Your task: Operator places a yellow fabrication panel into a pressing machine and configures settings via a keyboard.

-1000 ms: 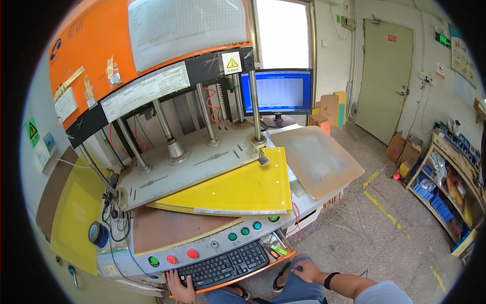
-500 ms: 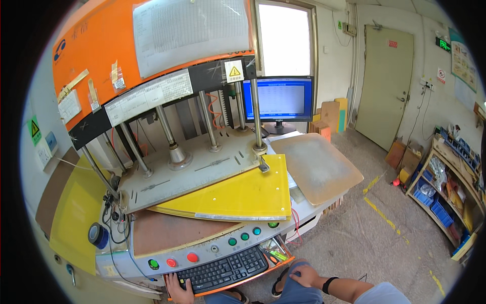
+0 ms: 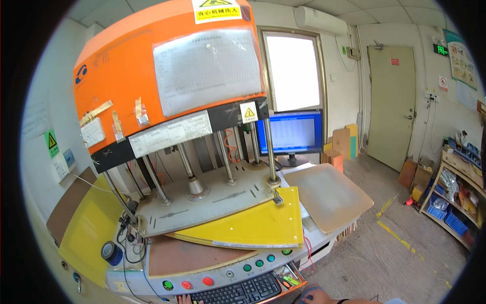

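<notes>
At the bottom edge, my left hand (image 3: 184, 299) shows only its fingers, apart, by the left end of a black keyboard (image 3: 238, 290). The rest of that hand is cut off. My right hand (image 3: 315, 294) lies over my knee, right of the keyboard, its fingers loosely laid down and nothing seen in them. The keyboard sits in an orange-edged pull-out drawer (image 3: 299, 285) with pens and small tools at its right end. Above it runs a row of buttons, including a red button (image 3: 207, 280) and a green button (image 3: 167, 285).
An orange press (image 3: 116, 71) on steel posts stands ahead, with a yellow panel (image 3: 263, 223) under its grey plate (image 3: 212, 202). A monitor (image 3: 291, 133) and brown board (image 3: 329, 195) are right of it. Blue tape (image 3: 111, 252) lies left. Shelving (image 3: 450, 187) stands far right.
The view has tilted up, so the press, keyboard and both hands sit lower in the picture. Less of each hand shows. The keyboard and panel look unmoved.
</notes>
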